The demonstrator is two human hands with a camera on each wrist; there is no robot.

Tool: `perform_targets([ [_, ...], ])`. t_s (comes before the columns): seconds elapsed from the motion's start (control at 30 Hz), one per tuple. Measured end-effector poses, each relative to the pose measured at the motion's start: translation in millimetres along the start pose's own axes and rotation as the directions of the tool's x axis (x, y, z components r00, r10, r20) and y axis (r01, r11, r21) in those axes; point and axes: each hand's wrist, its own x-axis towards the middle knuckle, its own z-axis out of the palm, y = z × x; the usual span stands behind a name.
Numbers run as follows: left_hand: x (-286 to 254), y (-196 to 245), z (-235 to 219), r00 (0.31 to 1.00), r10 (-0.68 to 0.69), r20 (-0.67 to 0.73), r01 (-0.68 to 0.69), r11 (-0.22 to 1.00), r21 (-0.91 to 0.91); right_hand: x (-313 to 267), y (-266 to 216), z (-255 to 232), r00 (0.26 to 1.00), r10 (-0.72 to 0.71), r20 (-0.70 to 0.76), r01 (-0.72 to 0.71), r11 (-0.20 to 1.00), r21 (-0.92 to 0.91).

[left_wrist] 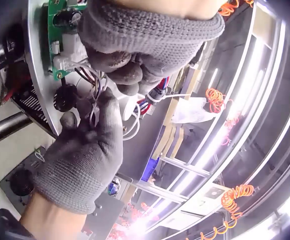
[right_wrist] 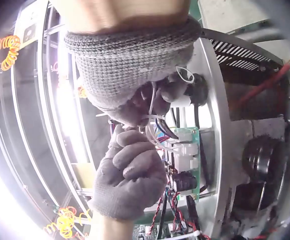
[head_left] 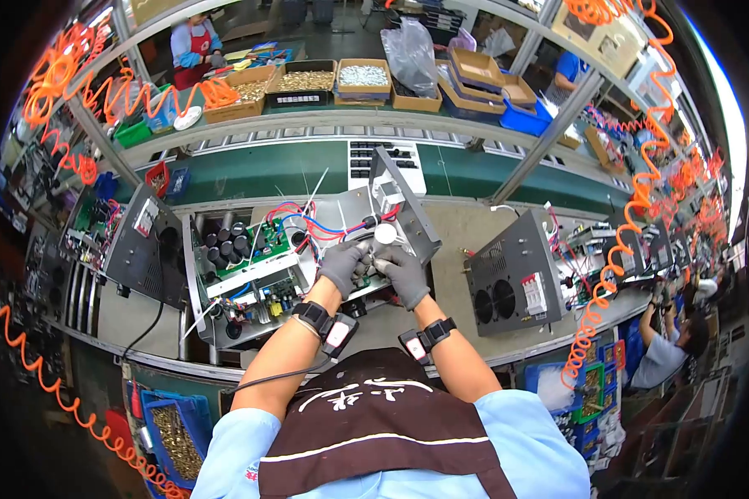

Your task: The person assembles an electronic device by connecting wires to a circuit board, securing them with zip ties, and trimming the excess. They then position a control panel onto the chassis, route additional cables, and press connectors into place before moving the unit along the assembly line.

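Observation:
Both gloved hands meet over an opened metal-cased electrical unit (head_left: 250, 287), at a bundle of thin wires (right_wrist: 166, 129). My left hand (head_left: 344, 264) curls its fingers at the bundle; in the right wrist view it is the lower hand, knuckles toward the camera. A white cable tie (right_wrist: 156, 118) crosses the wires between the hands. My right hand (head_left: 404, 274) pinches the tie, whose white strip runs up between its fingers. White plugs (right_wrist: 186, 156) join the wires to a green circuit board (right_wrist: 197, 150) beside them. A round white part (head_left: 384, 234) stands just beyond the fingertips.
Black capacitors (head_left: 229, 243) fill the unit's left side, and its dark panel (head_left: 412, 208) rises at the right. Similar units stand left (head_left: 146, 245) and right (head_left: 516, 274) on the line. Coiled orange hoses (head_left: 641, 200) hang at both sides. Parts boxes (head_left: 301, 81) line the shelf behind.

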Motion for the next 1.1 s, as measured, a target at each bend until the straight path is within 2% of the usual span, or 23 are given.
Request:
perform_targets([
  [0.1, 4.8, -1.6, -8.9, 0.996, -0.005, 0.084, 0.004, 1.000, 0.013, 3.5, 2.8, 0.8, 0.996, 0.093, -0.010, -0.092, 0.995, 0.032],
  [0.23, 7.5, 0.3, -13.7, 0.994, -0.014, 0.112, 0.014, 1.000, 0.007, 4.3, 3.2, 1.0, 0.997, 0.078, -0.016, -0.077, 0.996, 0.033],
  [0.47, 1.8, 4.4, -6.2, 0.997, -0.013, 0.076, 0.008, 0.997, 0.074, 6.2, 0.8, -2.9, 0.999, 0.023, 0.031, -0.021, 0.998, -0.063],
  [0.7, 5.9, -0.6, -6.9, 0.997, 0.042, 0.068, -0.046, 0.997, 0.059, 3.9, -2.0, -3.9, 0.998, 0.012, 0.056, -0.013, 1.000, 0.007],
  [0.8, 5.0, 0.9, -6.2, 0.998, 0.040, 0.052, -0.043, 0.997, 0.059, 4.2, -3.6, -4.2, 0.997, 0.049, 0.056, -0.051, 0.998, 0.027],
  [0.9, 2.7, 2.5, -7.7, 0.996, 0.016, 0.084, -0.025, 0.995, 0.101, 7.0, 2.6, -2.8, 1.000, 0.012, 0.022, -0.012, 1.000, -0.008],
  [0.97, -0.9, 5.1, -4.2, 0.995, 0.063, 0.075, -0.078, 0.971, 0.226, 8.0, 2.6, -2.2, 0.998, 0.051, 0.045, -0.053, 0.998, 0.036],
  [1.0, -1.0, 4.6, -2.3, 0.995, 0.064, 0.072, -0.079, 0.971, 0.225, 8.8, 1.4, -1.5, 0.998, 0.051, 0.048, -0.053, 0.998, 0.036],
  [1.07, -1.1, 2.9, 1.0, 0.987, 0.142, 0.080, -0.162, 0.905, 0.394, 9.4, -0.6, 0.8, 0.996, 0.093, -0.007, -0.093, 0.995, -0.029],
  [1.1, -0.5, 2.8, -0.8, 0.987, 0.141, 0.077, -0.160, 0.906, 0.392, 8.8, 0.1, 3.1, 0.995, 0.095, -0.003, -0.095, 0.995, -0.030],
])
